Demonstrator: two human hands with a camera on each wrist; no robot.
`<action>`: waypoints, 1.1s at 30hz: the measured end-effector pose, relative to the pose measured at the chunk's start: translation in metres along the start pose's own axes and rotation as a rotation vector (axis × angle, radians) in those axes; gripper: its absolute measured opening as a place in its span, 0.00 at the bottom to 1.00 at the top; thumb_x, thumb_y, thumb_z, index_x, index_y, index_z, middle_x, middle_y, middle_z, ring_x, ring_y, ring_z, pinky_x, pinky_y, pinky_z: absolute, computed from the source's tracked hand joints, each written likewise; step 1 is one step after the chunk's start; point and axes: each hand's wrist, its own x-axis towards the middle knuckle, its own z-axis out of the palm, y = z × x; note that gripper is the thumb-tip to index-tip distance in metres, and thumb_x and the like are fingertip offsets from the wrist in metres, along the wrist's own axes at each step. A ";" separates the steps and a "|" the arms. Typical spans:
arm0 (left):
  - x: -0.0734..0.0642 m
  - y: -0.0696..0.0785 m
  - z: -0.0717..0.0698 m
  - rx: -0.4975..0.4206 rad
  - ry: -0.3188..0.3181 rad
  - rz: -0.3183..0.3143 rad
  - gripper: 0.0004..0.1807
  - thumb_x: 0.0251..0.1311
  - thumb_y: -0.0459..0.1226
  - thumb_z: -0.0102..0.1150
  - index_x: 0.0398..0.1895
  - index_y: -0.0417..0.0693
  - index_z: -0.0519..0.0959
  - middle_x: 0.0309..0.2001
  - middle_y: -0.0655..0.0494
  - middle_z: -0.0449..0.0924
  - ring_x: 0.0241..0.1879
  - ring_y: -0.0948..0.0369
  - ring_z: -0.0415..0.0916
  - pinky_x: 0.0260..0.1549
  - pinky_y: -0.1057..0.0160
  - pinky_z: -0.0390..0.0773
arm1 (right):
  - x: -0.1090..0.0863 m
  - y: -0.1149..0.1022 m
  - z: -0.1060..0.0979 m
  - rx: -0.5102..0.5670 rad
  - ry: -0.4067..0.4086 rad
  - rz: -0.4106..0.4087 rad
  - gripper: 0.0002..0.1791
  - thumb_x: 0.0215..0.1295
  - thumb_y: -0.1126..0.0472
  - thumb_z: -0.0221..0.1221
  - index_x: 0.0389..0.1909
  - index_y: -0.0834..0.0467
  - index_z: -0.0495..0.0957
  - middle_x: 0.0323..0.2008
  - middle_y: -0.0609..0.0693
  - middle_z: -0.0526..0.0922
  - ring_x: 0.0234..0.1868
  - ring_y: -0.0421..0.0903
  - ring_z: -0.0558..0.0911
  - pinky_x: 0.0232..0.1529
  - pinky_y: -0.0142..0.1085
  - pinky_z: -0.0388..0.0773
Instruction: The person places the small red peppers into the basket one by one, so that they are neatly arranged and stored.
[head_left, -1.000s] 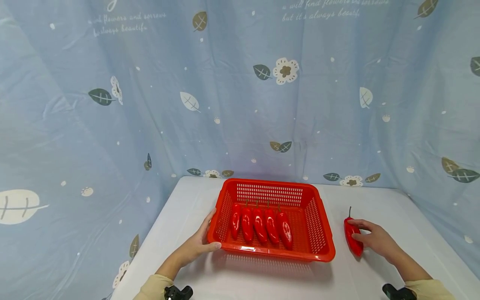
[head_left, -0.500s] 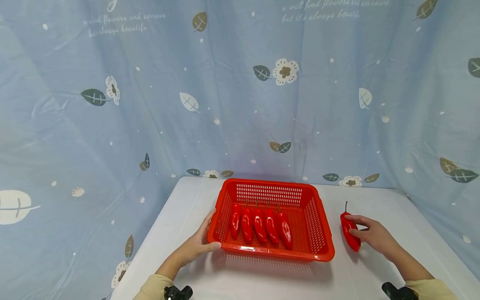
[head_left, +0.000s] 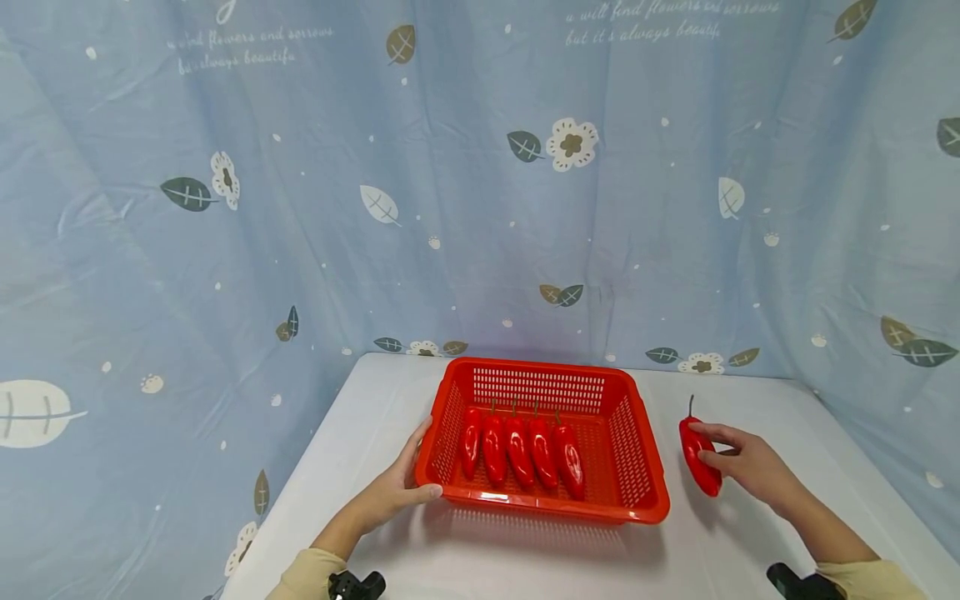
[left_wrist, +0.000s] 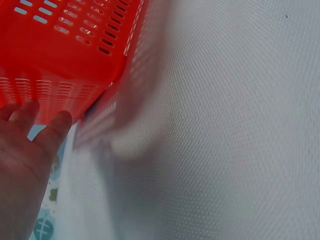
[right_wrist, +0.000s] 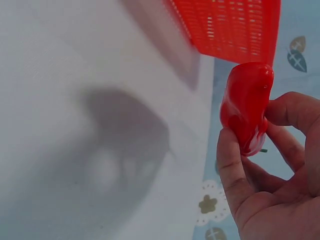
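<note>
A red chili pepper (head_left: 701, 458) with a thin dark stem is pinched between the thumb and fingers of my right hand (head_left: 750, 471). In the right wrist view the pepper (right_wrist: 247, 102) is held clear of the white table, its shadow apart from it. My left hand (head_left: 390, 496) rests at the front left corner of a red plastic basket (head_left: 555, 504), thumb at the front rim and fingers along the left side. The left wrist view has extended fingers (left_wrist: 55, 132) against the basket's outer wall. Inside, several red chili peppers (head_left: 519, 450) lie side by side, stems pointing back.
The basket stands on a white-covered table (head_left: 555, 567), its right part holding no peppers. Bare table surface lies between basket and right hand. A blue patterned curtain (head_left: 480, 208) hangs behind and along both sides. Black wrist mounts (head_left: 356, 586) sit at the sleeves.
My right hand has raised the chili pepper off the table and shifted it slightly away and to the left. The left hand and the basket have stayed put.
</note>
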 end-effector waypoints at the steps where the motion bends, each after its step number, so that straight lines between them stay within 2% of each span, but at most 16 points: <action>1: 0.000 0.000 0.000 0.000 0.001 -0.001 0.57 0.62 0.43 0.67 0.83 0.70 0.36 0.79 0.44 0.47 0.72 0.45 0.61 0.64 0.53 0.72 | 0.000 -0.002 -0.001 0.000 -0.001 -0.008 0.37 0.67 0.55 0.66 0.72 0.67 0.66 0.61 0.74 0.70 0.52 0.61 0.78 0.41 0.46 0.86; 14: 0.000 -0.001 -0.001 0.018 0.014 -0.008 0.57 0.62 0.43 0.67 0.82 0.71 0.36 0.78 0.43 0.50 0.72 0.45 0.61 0.66 0.47 0.69 | -0.003 -0.026 -0.005 -0.006 -0.003 -0.081 0.35 0.67 0.56 0.66 0.71 0.66 0.68 0.60 0.73 0.72 0.50 0.58 0.80 0.40 0.45 0.86; 20: 0.000 0.000 0.000 0.019 0.012 -0.009 0.57 0.62 0.43 0.67 0.82 0.71 0.36 0.77 0.42 0.53 0.71 0.45 0.62 0.67 0.47 0.69 | -0.006 -0.039 -0.005 -0.008 0.000 -0.124 0.34 0.67 0.57 0.66 0.70 0.66 0.69 0.58 0.71 0.75 0.47 0.55 0.80 0.38 0.42 0.86; 33: 0.001 -0.003 0.000 0.018 0.016 -0.006 0.57 0.62 0.43 0.67 0.82 0.72 0.36 0.78 0.42 0.52 0.71 0.45 0.62 0.67 0.47 0.68 | -0.005 -0.062 0.000 0.005 -0.021 -0.158 0.33 0.68 0.56 0.66 0.70 0.63 0.70 0.61 0.71 0.74 0.48 0.54 0.82 0.39 0.43 0.87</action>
